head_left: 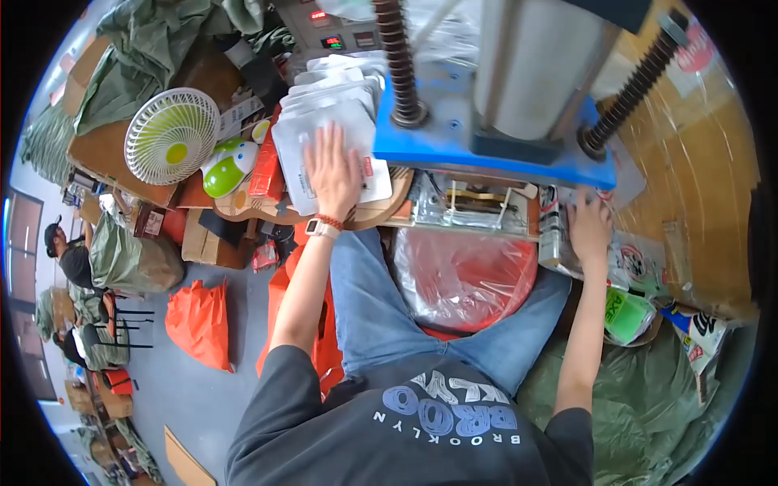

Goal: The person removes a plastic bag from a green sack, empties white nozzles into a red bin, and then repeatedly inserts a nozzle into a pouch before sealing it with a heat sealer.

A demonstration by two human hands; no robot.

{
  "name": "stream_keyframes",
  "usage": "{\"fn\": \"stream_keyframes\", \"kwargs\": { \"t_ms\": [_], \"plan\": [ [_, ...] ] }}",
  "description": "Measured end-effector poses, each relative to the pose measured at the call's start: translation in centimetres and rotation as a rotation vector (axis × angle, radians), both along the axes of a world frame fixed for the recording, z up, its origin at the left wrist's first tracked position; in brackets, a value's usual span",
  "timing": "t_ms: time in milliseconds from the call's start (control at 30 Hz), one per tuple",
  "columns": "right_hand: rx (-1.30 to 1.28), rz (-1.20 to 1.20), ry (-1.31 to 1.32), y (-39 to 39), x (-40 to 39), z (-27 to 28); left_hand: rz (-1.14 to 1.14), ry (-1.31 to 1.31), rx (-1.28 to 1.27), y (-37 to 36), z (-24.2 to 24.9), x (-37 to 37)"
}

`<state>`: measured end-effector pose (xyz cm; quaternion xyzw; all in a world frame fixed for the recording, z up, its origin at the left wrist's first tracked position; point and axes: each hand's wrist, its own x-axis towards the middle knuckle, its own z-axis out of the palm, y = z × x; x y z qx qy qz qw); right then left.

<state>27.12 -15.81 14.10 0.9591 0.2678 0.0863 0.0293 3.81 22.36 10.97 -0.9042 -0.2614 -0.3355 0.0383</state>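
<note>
My left hand (331, 172) lies flat with its fingers spread on a fanned stack of white flat packets (296, 150). Beside the stack stands a press with a blue plate (486, 138), two coil springs and a grey cylinder. My right hand (589, 228) rests at the right end of the bench, fingers stretched out over printed plastic packets (554, 223) just below the blue plate's edge. Its fingertips are close under that edge. Between my hands, under the plate, is a metal fixture (478, 198) with clear plastic around it.
A green and white fan (172, 136) and an orange-red box (267, 168) stand left of the stack. A red tub lined with clear plastic (466, 275) sits between my knees. Cardboard (697, 162) walls the right side. Another person (73, 255) is far left.
</note>
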Motion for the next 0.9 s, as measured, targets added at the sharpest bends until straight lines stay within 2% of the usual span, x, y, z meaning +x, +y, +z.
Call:
{"fn": "stream_keyframes", "kwargs": {
  "t_ms": [100,167,233,267,300,367,433,467,500,533,567,600,633,700,767,833,900],
  "plan": [
    [-0.011,0.079,-0.124,-0.9,-1.7,0.4,0.112,-0.003,-0.007,-4.1,-0.2,-3.0],
    [0.018,0.123,-0.156,-2.3,-2.4,0.0,0.037,0.37,-0.162,-7.2,-1.6,-5.6],
    [0.234,0.271,-0.046,-3.6,-2.7,-0.2,-0.076,0.295,-0.207,-8.9,-2.7,-7.7],
    [0.233,0.267,-0.033,-3.7,-2.7,-0.1,-0.138,0.18,-0.144,-8.4,-3.8,-8.3],
    [0.281,0.259,-0.014,-3.5,-2.7,0.1,-0.13,0.072,-0.201,-8.5,-3.2,-8.3],
    [0.326,0.253,0.005,-3.7,-2.8,0.7,-0.142,0.042,-0.23,-9.0,-1.2,-8.0],
    [0.61,0.318,-0.001,-3.6,-2.9,1.6,-0.108,0.097,-0.292,-9.7,0.4,-8.3],
    [0.615,0.315,-0.005,-3.4,-3.9,2.6,-0.077,0.15,-0.355,-10.0,1.0,-8.4],
    [1.04,0.258,0.19,-2.9,-5.8,4.1,-0.083,0.147,-0.349,-10.3,1.4,-8.3],
    [1.458,0.184,0.392,-2.5,-7.8,5.0,-0.12,-0.017,-0.346,-10.9,1.5,-8.3],
    [1.459,0.167,0.384,-2.7,-9.6,5.2,-0.161,-0.176,-0.347,-11.7,1.8,-8.3],
    [1.471,0.328,0.421,-3.1,-11.5,5.2,-0.123,-0.151,-0.475,-13.5,3.4,-8.5],
    [1.472,0.487,0.458,-3.1,-13.0,5.4,-0.185,-0.211,-0.479,-14.7,3.8,-8.3],
    [1.057,0.636,0.128,-0.8,-15.4,6.5,-0.253,-0.167,-0.428,-17.1,4.6,-7.9],
    [0.958,0.766,0.228,1.7,-15.9,4.5,-0.399,-0.105,-0.261,-18.8,6.1,-7.2],
    [0.844,0.962,0.246,1.5,-16.6,7.1,-0.52,-0.075,-0.196,-19.4,7.6,-7.3],
    [0.899,1.009,0.239,0.5,-17.0,8.7,-0.69,-0.062,-0.353,-18.9,8.7,-8.6]
  ]
}}
